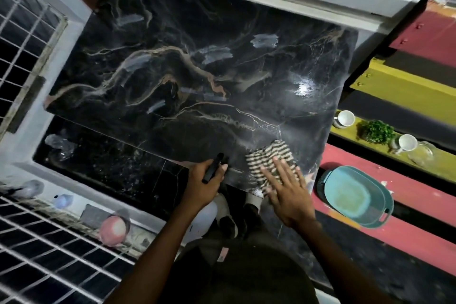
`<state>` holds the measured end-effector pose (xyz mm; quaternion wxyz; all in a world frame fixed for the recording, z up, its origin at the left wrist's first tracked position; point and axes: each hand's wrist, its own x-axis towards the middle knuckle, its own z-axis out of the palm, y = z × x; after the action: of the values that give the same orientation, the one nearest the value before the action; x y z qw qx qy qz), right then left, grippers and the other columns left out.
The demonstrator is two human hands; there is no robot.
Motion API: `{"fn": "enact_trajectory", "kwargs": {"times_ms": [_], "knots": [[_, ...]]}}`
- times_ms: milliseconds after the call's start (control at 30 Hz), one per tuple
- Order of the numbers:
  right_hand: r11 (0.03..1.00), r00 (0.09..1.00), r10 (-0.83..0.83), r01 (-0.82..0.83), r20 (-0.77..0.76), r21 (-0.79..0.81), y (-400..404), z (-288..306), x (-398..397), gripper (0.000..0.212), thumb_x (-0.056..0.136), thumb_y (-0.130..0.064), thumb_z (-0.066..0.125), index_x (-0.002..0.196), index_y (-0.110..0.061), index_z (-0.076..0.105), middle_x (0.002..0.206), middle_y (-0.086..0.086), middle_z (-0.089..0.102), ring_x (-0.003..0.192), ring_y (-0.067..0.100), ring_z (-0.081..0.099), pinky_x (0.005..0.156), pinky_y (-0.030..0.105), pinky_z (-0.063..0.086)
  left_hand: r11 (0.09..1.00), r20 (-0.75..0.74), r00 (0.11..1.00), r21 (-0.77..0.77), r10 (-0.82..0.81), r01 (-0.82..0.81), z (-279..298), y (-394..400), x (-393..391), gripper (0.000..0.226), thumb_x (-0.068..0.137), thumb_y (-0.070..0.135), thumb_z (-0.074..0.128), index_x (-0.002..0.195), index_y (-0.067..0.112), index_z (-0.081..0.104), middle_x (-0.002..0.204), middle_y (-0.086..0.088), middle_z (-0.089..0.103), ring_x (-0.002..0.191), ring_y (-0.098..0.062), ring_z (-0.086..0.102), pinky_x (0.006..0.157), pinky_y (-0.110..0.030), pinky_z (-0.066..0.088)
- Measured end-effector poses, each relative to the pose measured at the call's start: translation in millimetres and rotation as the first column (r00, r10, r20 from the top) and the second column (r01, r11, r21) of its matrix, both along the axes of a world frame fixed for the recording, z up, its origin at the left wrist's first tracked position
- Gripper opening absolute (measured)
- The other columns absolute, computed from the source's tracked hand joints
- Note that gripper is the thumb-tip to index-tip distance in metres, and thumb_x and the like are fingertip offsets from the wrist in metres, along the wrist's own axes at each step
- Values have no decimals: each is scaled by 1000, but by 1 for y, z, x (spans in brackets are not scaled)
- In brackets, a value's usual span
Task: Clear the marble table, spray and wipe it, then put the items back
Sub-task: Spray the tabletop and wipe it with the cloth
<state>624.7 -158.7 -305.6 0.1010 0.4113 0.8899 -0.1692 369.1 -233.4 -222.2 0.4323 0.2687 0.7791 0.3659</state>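
While the left hand (206,175) grips a black spray bottle (214,168), the right hand (287,192) beside it presses flat, fingers spread, on a striped cloth (269,155) at the marble desk (197,76) edge.

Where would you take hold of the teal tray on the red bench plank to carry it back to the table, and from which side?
Grip the teal tray by the cut-out handle at its near right end, probably pairing it with the darker lip at the far left end. It lies flat and oblong, so a two-handed hold from the ends should keep it level. Its bench side is open.
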Motion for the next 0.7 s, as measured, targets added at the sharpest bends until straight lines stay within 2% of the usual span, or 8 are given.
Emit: {"fn": "enact_trajectory", "kwargs": {"times_ms": [67,200,300,367,433,533,633,700], "knots": [[987,987,-159,159,5,11,8,2,7,62,102,-47,33,160,-38,15,171,0,1,157,18,-2,125,53,8,1000,-3,1000,6,-3,3,1,-1,3,22,92,30,67,84,9,68,67,-15,64,61,-22,63,49,-40,55],[895,896,-445,445,-11,16,3,0,-57,64,102,-52,29,161,-36,12,170,7,-7,157,24,-9,124,54,-6,1000,-13,1000,11,-7,7,0,-6,4,23,93,28,67,82,8,67,69,-17,64,59,-20,61,56,-52,55],[935,934,-354,351,-56,-48,-12,-3,-111,66,101,-56,27,161,-38,6,169,11,-12,155,28,-15,122,56,-9,1000,-33,999,12,-22,23,0,-9,4,21,93,27,66,86,7,69,66,-8,65,59,-17,62,56,-52,55],[976,974,-213,210,-81,-51,-24,-4,-119,65,102,-53,31,161,-36,9,169,12,-9,156,28,-13,124,58,-2,998,-48,997,18,-64,65,2,-9,5,16,93,28,66,87,15,70,66,6,66,60,-9,63,57,-46,57],[992,988,-122,119,-90,-36,-32,-5,-104,63,103,-49,34,161,-35,14,170,8,-4,157,24,-8,124,56,6,994,-57,993,20,-106,107,4,-8,6,13,94,28,65,85,19,69,65,13,66,61,-1,63,56,-37,57],[995,991,-99,97,-90,-31,-36,-7,-57,62,103,-48,36,161,-37,13,170,1,0,157,18,-4,125,53,8,990,-66,987,-1,-144,144,4,-2,7,22,94,33,64,79,16,67,65,5,65,61,-10,64,56,-44,58],[976,975,-217,216,-51,-22,-38,-5,-6,65,102,-47,40,161,-39,12,171,0,2,157,17,-1,125,52,7,990,-41,989,-16,-144,143,5,6,12,24,95,30,64,81,11,67,68,-17,65,57,-22,63,51,-50,58],[958,957,-287,287,-46,-12,-26,-1,15,63,102,-45,36,160,-39,15,170,2,6,157,18,2,125,52,6,990,-27,990,-23,-139,138,7,13,17,23,95,27,64,85,7,67,71,-23,65,55,-22,62,48,-48,57]]}}
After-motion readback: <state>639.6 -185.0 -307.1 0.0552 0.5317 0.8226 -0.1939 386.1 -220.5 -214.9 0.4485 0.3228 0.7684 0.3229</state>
